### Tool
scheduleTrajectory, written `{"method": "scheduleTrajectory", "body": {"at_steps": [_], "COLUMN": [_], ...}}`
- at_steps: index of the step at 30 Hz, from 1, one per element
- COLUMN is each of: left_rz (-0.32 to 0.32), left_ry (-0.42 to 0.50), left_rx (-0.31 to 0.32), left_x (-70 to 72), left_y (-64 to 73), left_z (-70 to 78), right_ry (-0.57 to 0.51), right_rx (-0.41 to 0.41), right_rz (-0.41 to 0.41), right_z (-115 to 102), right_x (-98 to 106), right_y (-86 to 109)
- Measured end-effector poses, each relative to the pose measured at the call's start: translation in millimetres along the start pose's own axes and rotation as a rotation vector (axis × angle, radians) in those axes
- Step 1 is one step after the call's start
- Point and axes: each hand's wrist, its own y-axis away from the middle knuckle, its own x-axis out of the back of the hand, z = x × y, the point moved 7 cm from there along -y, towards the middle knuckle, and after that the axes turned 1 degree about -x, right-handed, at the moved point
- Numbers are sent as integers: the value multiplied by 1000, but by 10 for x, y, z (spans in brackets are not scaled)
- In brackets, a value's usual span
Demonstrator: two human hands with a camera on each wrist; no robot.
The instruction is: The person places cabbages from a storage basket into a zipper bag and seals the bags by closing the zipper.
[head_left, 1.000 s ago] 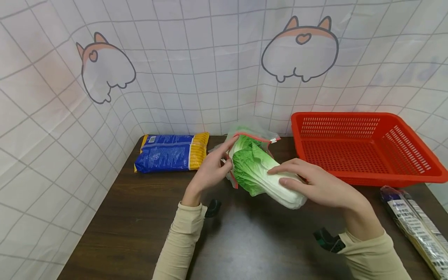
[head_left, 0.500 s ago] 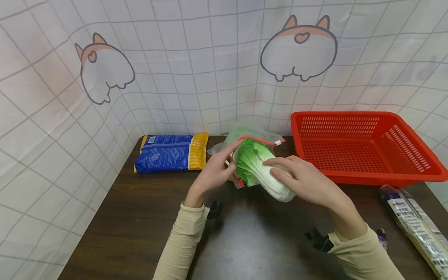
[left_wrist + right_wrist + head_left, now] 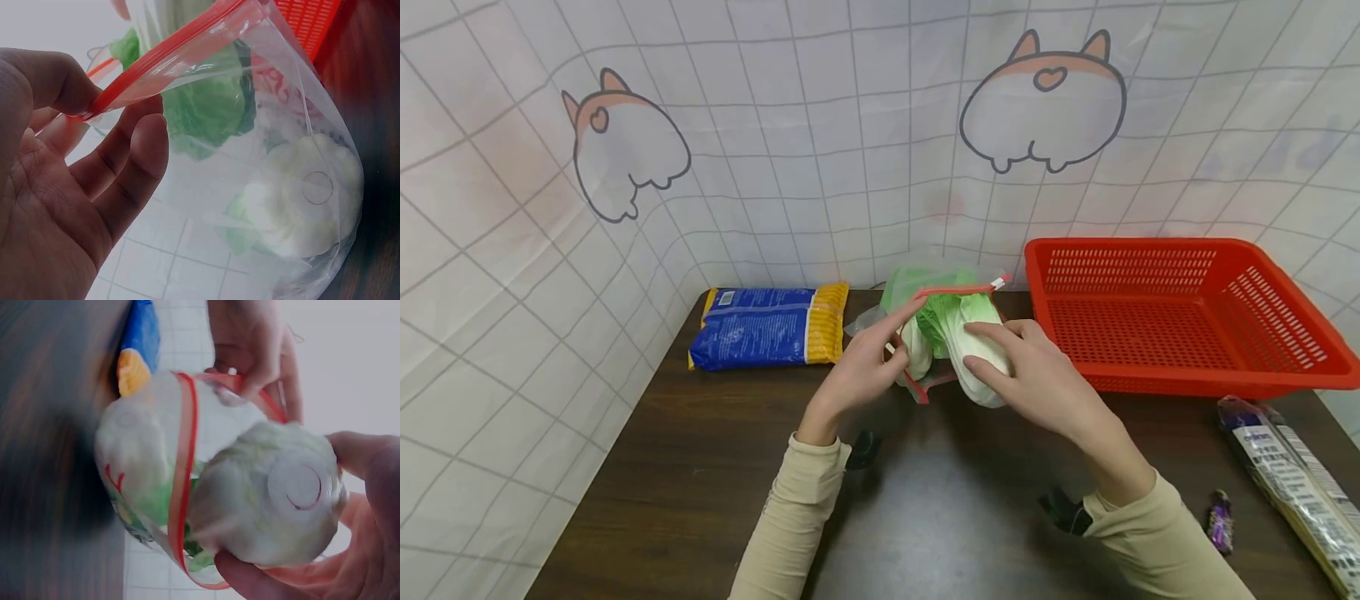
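My right hand (image 3: pixel 1037 375) grips the white stalk end of a napa cabbage (image 3: pixel 961 346), whose green leaf end is inside the mouth of a clear zip bag (image 3: pixel 955 291) with red edging. Its round cut base (image 3: pixel 294 487) faces the right wrist camera, between thumb and fingers. With its fingers at the red zip edge, my left hand (image 3: pixel 865 367) pinches the bag's mouth and keeps it spread. Inside the bag lies a second napa cabbage (image 3: pixel 300 194), seen through the plastic in the left wrist view.
A blue and yellow packet (image 3: pixel 760 327) lies at the back left. On the right stands a red plastic basket (image 3: pixel 1150 383). Nearer, at the right edge, are a long clear packet (image 3: pixel 1292 492) and a small purple wrapped item (image 3: pixel 1221 523) on the dark table (image 3: pixel 700 483).
My right hand has moved the cabbage left and away from me, turning it more upright, its leaves going into the bag. The left hand has shifted slightly right, still holding the bag's edge.
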Motion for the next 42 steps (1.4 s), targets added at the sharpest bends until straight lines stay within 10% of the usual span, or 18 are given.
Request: {"method": "scheduleTrajectory", "body": {"at_steps": [33,42], "left_rz": [16,5], "left_ry": [26,35], "left_rx": [-8,27], "left_x": [18,-3], "left_y": [15,15], "left_z": [7,-8], "right_ry": [22,-295], "right_rx": [-24,-41], "right_rz": [188,-37], "right_z": [-58,4], "right_x": [-110,-199], "right_y": [-239,-343]}}
